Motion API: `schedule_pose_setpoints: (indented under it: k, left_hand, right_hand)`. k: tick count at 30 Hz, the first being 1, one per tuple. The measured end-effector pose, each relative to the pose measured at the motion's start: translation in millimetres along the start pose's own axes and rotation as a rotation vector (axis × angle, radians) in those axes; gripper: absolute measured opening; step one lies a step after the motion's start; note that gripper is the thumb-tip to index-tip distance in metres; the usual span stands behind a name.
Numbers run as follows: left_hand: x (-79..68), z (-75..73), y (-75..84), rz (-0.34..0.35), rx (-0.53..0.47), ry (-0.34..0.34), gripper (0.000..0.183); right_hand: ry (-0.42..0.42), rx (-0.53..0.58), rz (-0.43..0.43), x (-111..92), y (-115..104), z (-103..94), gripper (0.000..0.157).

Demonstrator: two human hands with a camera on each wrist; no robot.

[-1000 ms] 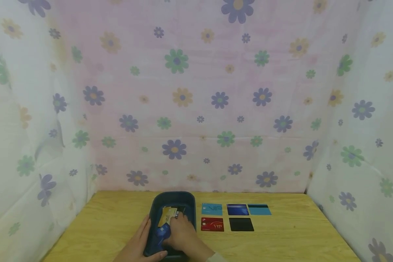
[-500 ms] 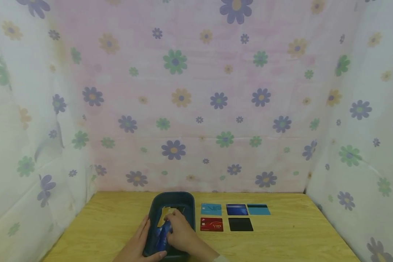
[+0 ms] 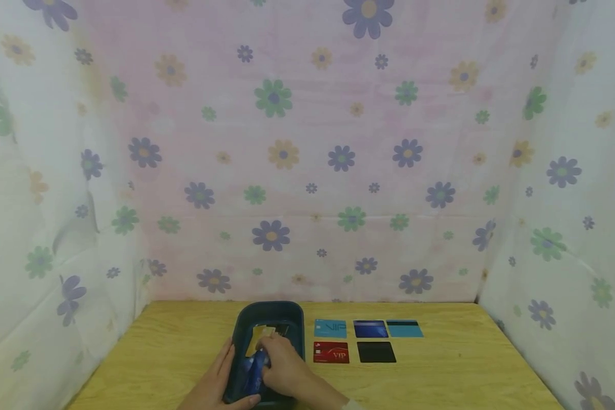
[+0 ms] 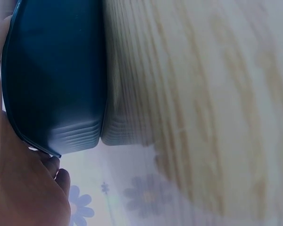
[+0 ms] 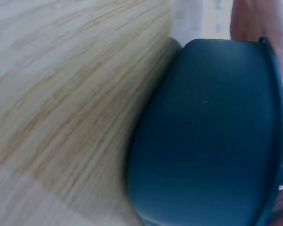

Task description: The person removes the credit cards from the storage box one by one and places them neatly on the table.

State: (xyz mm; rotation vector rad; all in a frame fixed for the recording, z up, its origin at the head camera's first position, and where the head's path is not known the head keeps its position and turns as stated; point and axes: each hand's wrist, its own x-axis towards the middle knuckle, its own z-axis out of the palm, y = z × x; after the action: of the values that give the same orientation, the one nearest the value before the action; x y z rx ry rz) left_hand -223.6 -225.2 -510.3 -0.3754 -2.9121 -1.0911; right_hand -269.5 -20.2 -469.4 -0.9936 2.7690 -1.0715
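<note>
A dark teal plastic tray (image 3: 270,312) stands on the table, with several cards inside. My left hand (image 3: 214,377) grips it at the left side, fingers along the outer wall and thumb over the near rim. In the left wrist view the left hand (image 4: 30,188) lies against the tray's edge. Reaching into the tray, my right hand (image 3: 288,369) pinches a tilted blue card (image 3: 257,373), its fingertips partly hidden. A gold card (image 3: 256,341) and a dark card (image 3: 283,328) lie beyond the fingers. The right wrist view shows mostly the tray's outer wall (image 5: 203,132).
Right of the tray, cards lie flat in two rows: a light-blue VIP card (image 3: 330,328), a dark-blue card (image 3: 370,329) and a striped light-blue card (image 3: 405,329) behind; a red VIP card (image 3: 331,352) and a black card (image 3: 376,352) in front. Flowered cloth (image 3: 307,171) surrounds the table (image 3: 441,376).
My right hand's fingers have drawn together inside the tray, and the blue card has turned and tilted beside the thumb. The left hand and the cards on the table stay put.
</note>
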Motion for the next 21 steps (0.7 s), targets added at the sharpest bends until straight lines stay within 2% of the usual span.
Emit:
schedule_pose_setpoints:
  k: [4,9,21]
  left_hand:
    - [-0.7,1.0,-1.0,0.012,0.002,0.004,0.116]
    - [-0.6,0.8,-1.8,0.01,0.008,0.003,0.116]
    - [-0.9,0.5,2.9,-0.008,0.005,0.0,0.115]
  right_hand:
    - [-0.022,0.029,0.001,-8,-2,-8.7,0.036]
    - [-0.051,0.116,0.067,-16,-1,-15.9,0.031]
    - [-0.016,0.309,0.156,-27,2,-29.8,0.027]
